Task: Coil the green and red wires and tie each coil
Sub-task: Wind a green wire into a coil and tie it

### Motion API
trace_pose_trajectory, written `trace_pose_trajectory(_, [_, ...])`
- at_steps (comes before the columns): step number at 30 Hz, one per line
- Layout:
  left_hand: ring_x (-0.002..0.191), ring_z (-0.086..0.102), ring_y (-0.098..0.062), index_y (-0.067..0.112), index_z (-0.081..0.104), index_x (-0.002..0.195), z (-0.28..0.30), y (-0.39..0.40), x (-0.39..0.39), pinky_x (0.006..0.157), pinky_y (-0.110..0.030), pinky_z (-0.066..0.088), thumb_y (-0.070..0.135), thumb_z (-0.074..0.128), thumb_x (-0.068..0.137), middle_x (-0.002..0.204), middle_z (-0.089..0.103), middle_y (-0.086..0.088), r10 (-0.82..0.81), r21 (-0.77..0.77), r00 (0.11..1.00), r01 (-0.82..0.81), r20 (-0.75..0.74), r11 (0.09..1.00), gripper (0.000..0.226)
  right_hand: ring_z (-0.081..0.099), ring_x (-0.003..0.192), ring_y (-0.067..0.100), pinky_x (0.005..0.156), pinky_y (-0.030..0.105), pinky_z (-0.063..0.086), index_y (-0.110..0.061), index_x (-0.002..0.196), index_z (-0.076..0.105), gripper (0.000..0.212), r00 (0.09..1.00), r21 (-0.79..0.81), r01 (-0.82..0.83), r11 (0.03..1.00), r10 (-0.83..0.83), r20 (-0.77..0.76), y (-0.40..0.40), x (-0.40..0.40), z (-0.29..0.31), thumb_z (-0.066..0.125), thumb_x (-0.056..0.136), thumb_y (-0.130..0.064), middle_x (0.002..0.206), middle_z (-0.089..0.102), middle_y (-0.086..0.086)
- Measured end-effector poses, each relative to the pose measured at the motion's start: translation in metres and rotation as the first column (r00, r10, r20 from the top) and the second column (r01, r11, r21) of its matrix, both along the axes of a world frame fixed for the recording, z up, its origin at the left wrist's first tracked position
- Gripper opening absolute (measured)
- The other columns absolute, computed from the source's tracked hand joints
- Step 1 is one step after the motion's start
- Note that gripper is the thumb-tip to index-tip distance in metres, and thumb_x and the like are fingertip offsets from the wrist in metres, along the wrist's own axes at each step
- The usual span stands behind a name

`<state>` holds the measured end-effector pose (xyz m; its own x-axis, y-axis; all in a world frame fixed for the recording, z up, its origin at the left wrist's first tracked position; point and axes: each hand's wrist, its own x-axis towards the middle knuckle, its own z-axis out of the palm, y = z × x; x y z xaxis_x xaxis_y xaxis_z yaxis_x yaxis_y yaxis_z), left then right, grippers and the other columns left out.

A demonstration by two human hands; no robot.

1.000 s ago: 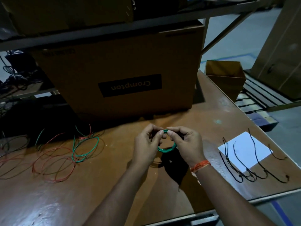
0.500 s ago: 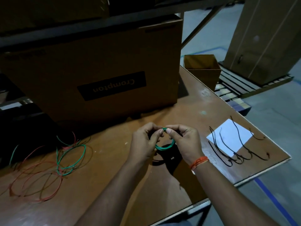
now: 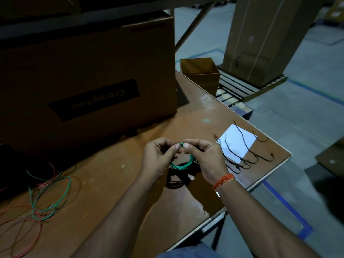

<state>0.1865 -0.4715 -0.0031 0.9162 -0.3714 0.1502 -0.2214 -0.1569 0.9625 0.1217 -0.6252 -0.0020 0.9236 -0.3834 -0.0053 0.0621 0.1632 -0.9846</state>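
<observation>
Grip: the left hand point(image 3: 160, 159) and the right hand point(image 3: 204, 159) are meeting thumb to thumb above the table point(image 3: 115, 183), both pinching the top of the green coil point(image 3: 181, 163); the fingers of each are curling closed on the wire.
Held thing: the green coil is hanging below the pinch as a small bundle of loops, its lower arc showing between the two palms, clear of the table.
Step in hand: judged from the pinch at the top, the hands are securing or tying the coil; whether a tie is already on it cannot be told.
Risk: the loops are appearing springy, so a loosening pinch could be letting them fan open before the tie is holding.
Right of the grip: black ties point(image 3: 240, 159) are lying near the right hand, partly across a white sheet point(image 3: 240, 144).
Left of the grip: loose green and red wires point(image 3: 46, 200) are lying tangled well apart from the hands, not yet coiled.
Second risk: pulling one from that tangle could be dragging its neighbours along.
Beyond the grip: a large carton point(image 3: 89, 77) is standing on the table.
</observation>
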Motion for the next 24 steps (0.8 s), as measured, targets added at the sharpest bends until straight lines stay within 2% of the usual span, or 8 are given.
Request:
trace_pose_trajectory(6, [0.069,0.071,-0.015,0.002,0.073,0.090,0.001,-0.014,-0.004,0.066,-0.032,0.058,0.012,0.074,0.091,0.080,0.076,-0.009,-0.068,-0.020,0.995,0.067,-0.070,0.998,0.010,0.070,0.079,0.018,0.081,0.029,0.057,-0.004,0.098,0.076,0.014,0.996,0.058,0.079,0.995,-0.077,-0.035,-0.007,-0.010,-0.001,0.075,0.084,-0.003,0.081,0.075,0.014])
trace_pose_trajectory(9, [0.066,0.070,-0.016,-0.001,0.073,0.091,-0.002,-0.020,-0.007,0.063,-0.028,0.056,0.011,0.075,0.090,0.080,0.076,-0.014,-0.078,-0.045,0.989,0.073,-0.122,0.996,0.012,0.070,0.074,0.013,0.073,0.032,0.057,-0.004,0.097,0.076,0.014,0.989,0.046,0.126,0.991,-0.122,-0.083,-0.009,-0.015,-0.003,0.076,0.083,-0.004,0.077,0.075,0.006])
trace_pose_trajectory(12, [0.065,0.068,-0.018,-0.002,0.073,0.088,-0.008,-0.024,-0.011,0.063,-0.031,0.055,0.009,0.076,0.089,0.079,0.075,-0.019,-0.075,-0.074,0.982,0.063,-0.173,0.995,0.011,0.070,0.068,0.012,0.056,0.023,0.053,-0.008,0.096,0.077,0.011,0.979,-0.083,0.152,0.985,-0.162,-0.126,-0.009,-0.021,-0.006,0.076,0.085,-0.009,0.078,0.076,0.003])
trace_pose_trajectory(13, [0.067,0.069,-0.019,0.000,0.073,0.087,-0.011,-0.025,-0.011,0.065,-0.035,0.056,0.010,0.076,0.089,0.078,0.075,-0.019,-0.081,-0.071,0.981,0.069,-0.177,0.995,0.011,0.071,0.071,0.015,0.054,0.026,0.055,-0.010,0.096,0.077,0.010,0.977,-0.142,0.144,0.979,-0.164,-0.138,-0.010,-0.023,-0.008,0.076,0.086,-0.011,0.080,0.077,0.003])
trace_pose_trajectory(16, [0.069,0.070,-0.021,0.003,0.074,0.087,-0.013,-0.026,-0.011,0.069,-0.038,0.057,0.013,0.077,0.089,0.079,0.076,-0.015,-0.100,-0.053,0.978,0.092,-0.183,0.994,0.011,0.075,0.081,0.020,0.063,0.039,0.062,-0.016,0.095,0.078,0.009,0.977,-0.234,0.109,0.966,-0.147,-0.152,-0.015,-0.027,-0.008,0.076,0.087,-0.016,0.085,0.078,0.001])
trace_pose_trajectory(21, [0.068,0.069,-0.018,0.003,0.073,0.088,-0.008,-0.029,-0.010,0.066,-0.032,0.055,0.012,0.077,0.089,0.080,0.076,-0.013,-0.130,-0.075,0.972,0.118,-0.196,0.990,0.010,0.074,0.085,0.013,0.075,0.039,0.062,-0.019,0.094,0.079,0.008,0.979,-0.301,0.096,0.949,-0.145,-0.146,-0.020,-0.027,-0.005,0.075,0.087,-0.019,0.085,0.078,-0.004])
trace_pose_trajectory(24, [0.066,0.068,-0.015,0.001,0.073,0.090,-0.005,-0.031,-0.010,0.063,-0.026,0.053,0.009,0.075,0.090,0.080,0.076,-0.012,-0.132,-0.071,0.971,0.120,-0.197,0.990,0.008,0.072,0.079,0.013,0.067,0.035,0.061,-0.019,0.090,0.079,0.014,0.972,-0.399,0.135,0.907,-0.199,-0.123,-0.021,-0.030,0.000,0.070,0.092,-0.030,0.079,0.075,-0.001])
